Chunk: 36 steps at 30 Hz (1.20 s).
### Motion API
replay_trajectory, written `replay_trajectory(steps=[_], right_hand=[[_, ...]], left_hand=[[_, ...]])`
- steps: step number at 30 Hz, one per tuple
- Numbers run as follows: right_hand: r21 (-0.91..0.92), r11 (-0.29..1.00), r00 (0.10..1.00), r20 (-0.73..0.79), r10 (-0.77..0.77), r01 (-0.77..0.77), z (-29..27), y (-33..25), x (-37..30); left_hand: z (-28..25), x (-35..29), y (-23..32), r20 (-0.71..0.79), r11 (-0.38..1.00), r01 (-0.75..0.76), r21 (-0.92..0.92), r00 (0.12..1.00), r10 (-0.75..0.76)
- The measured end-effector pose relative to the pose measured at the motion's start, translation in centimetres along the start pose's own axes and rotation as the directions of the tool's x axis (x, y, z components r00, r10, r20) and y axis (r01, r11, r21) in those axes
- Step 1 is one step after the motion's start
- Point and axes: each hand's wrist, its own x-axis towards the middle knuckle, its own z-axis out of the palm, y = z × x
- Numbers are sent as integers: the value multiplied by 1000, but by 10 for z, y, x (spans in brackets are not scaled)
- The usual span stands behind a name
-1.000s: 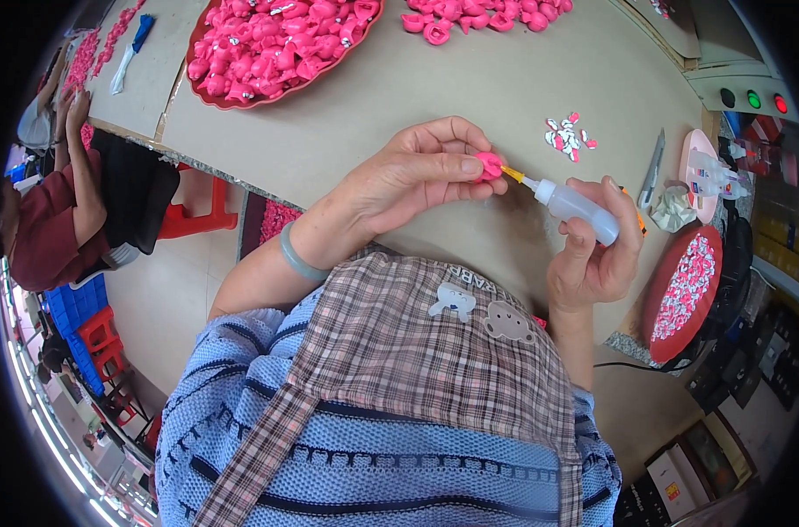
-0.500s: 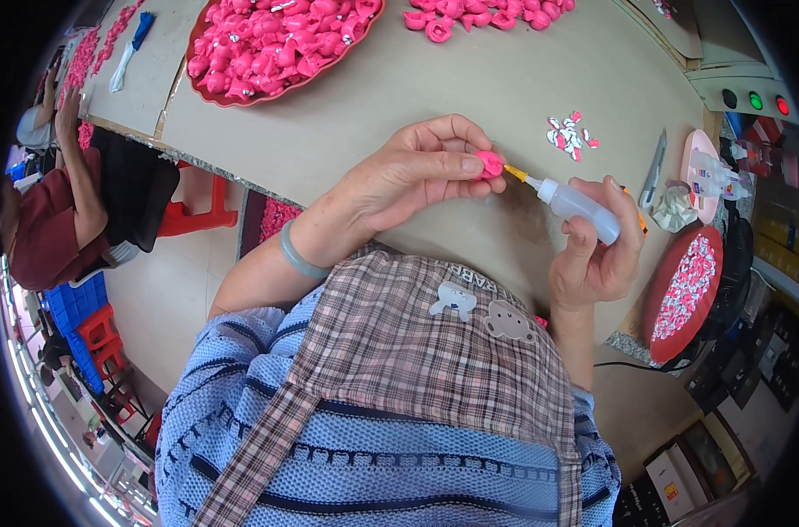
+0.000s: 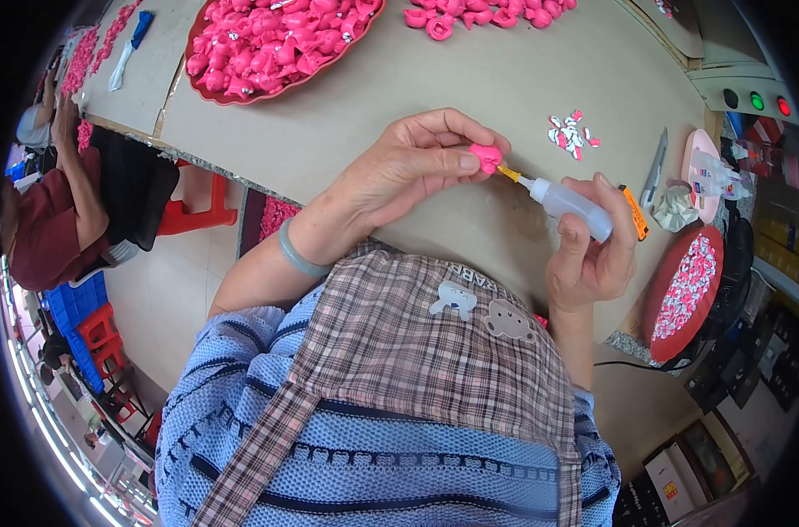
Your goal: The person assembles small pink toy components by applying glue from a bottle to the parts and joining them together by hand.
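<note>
Between the thumb and fingers of my left hand [image 3: 421, 162] I pinch a small pink plastic piece [image 3: 485, 157], its exact kind too small to make out. My right hand [image 3: 597, 250] is closed around a translucent squeeze bottle [image 3: 577, 209] with a white collar and a thin yellow nozzle [image 3: 508, 173]. The nozzle's tip meets the lower right side of the pink piece. Beyond my hands, a small pile of pink and white bits [image 3: 572, 134] lies on the table.
A red scalloped bowl [image 3: 241, 102] heaped with pink pieces stands at the far left. More pink pieces [image 3: 478, 13] lie at the back. On the right are a utility knife [image 3: 655, 167], crumpled tissue [image 3: 676, 209] and a red tray [image 3: 660, 307] of small bits. A co-worker [image 3: 65, 193] sits at left.
The pink piece has turned in my left fingers and shifted slightly up and left. My right hand has moved the bottle a little to the left, keeping its nozzle at the piece.
</note>
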Motion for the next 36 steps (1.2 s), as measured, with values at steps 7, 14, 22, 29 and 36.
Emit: replay_trajectory(steps=[7,14,22,29,36], right_hand=[[51,992,993,14,117,-118,0,-2,-2],[73,989,992,20,127,-128,1,-2,-2],[45,995,996,22,86,-87,1,2,0],[427,812,898,1,440,-398,-4,6,6],[558,538,714,150,683,-632,-15,34,12]], left_hand=[[1,0,0,-6,1000,8,-2,1000,-8],[0,0,-1,-11,1000,17,-4,1000,-17],[-3,2,-3,-2,1000,21,-1,1000,-21],[-3,4,-4,-12,999,9,-33,1000,-9],[-4,2,-1,-51,996,40,-76,998,-44]])
